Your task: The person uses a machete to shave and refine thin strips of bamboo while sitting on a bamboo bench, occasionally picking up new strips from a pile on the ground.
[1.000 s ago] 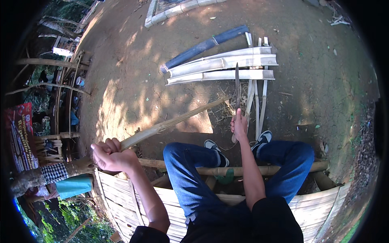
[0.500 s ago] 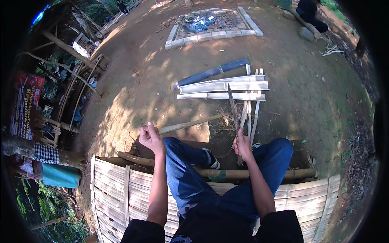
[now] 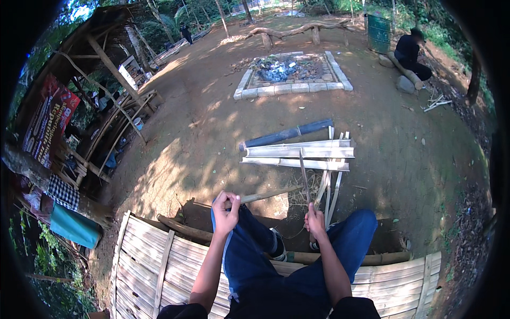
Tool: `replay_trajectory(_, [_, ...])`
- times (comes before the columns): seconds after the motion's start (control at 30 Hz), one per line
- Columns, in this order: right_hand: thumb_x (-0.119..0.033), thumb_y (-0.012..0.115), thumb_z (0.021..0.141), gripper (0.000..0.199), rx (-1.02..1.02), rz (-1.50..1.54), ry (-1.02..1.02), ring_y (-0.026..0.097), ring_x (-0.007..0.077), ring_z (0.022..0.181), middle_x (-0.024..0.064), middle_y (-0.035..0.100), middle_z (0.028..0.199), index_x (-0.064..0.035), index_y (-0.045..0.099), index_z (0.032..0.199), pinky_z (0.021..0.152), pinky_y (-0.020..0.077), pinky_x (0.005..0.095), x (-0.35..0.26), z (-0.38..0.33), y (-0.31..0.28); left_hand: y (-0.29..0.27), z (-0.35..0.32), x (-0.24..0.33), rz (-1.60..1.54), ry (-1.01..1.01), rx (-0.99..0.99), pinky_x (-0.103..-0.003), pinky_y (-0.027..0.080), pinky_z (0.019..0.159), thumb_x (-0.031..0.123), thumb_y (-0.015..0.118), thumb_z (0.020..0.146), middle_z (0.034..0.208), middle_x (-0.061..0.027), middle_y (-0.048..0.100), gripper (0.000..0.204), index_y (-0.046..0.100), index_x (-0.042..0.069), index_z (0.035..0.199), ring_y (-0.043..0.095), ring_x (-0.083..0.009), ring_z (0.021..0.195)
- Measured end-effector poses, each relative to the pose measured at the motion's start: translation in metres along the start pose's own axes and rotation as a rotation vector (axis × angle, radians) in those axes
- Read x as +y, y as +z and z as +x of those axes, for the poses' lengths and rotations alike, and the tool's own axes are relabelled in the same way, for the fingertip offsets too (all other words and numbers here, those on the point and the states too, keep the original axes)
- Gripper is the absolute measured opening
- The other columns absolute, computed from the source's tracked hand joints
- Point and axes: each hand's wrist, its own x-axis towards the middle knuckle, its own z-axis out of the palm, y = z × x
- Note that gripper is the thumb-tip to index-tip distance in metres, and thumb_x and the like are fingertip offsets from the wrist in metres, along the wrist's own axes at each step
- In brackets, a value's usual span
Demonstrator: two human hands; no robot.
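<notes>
**Strip in left hand, knife in right**

Clock read from my seat. At 11, my left hand point(image 3: 227, 212) has its fingers closed round the near end of a pale strip point(image 3: 265, 194). At 1, my right hand point(image 3: 315, 220) grips a knife point(image 3: 304, 178), tip pointing away. Strip's far end lies by the knife; contact: cannot tell. Step, as judged: trimming the strip. Next move calls for a firm left hold. Beyond, at 12: split bamboo point(image 3: 273, 152), then fire pit point(image 3: 289, 89).
</notes>
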Motion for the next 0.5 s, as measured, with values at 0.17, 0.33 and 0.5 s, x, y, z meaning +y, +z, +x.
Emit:
replay_trajectory(0.17, [-0.057,0.039,0.096,0.062,0.06,0.087,0.025,0.043,0.011,0.036,0.0008,0.045,0.049,-0.0062,0.048,0.062,0.034,0.0342,0.0257,0.003,0.008,-0.009,0.018,0.005,0.032,0.03,0.155,-0.062,-0.028,0.045,0.071,0.004,0.066,0.082,0.08,-0.0087,0.059,0.009,0.059,-0.001,0.081,0.058,-0.0186,0.075])
replay_trajectory(0.33, [-0.057,0.04,0.096,0.061,0.14,0.16,0.073,0.042,0.0106,0.035,0.0001,0.043,0.048,-0.0067,0.047,0.062,0.032,0.0334,0.0256,-0.003,0.014,-0.014,0.036,0.023,0.043,-0.047,0.207,-0.073,-0.03,0.045,0.076,0.006,0.069,0.08,0.088,-0.01,0.061,0.014,0.059,-0.001,0.088,0.059,-0.0203,0.082])
replay_trajectory(0.5, [-0.066,0.034,0.093,0.067,0.214,0.208,0.134,0.041,0.0122,0.035,0.0009,0.042,0.048,-0.0058,0.048,0.066,0.033,0.0341,0.0269,-0.003,0.025,-0.009,0.058,0.021,0.018,-0.709,-0.068,0.277,-0.019,0.026,0.038,0.002,0.061,0.087,0.051,0.0003,0.047,0.022,0.05,0.005,0.069,0.036,-0.0042,0.039])
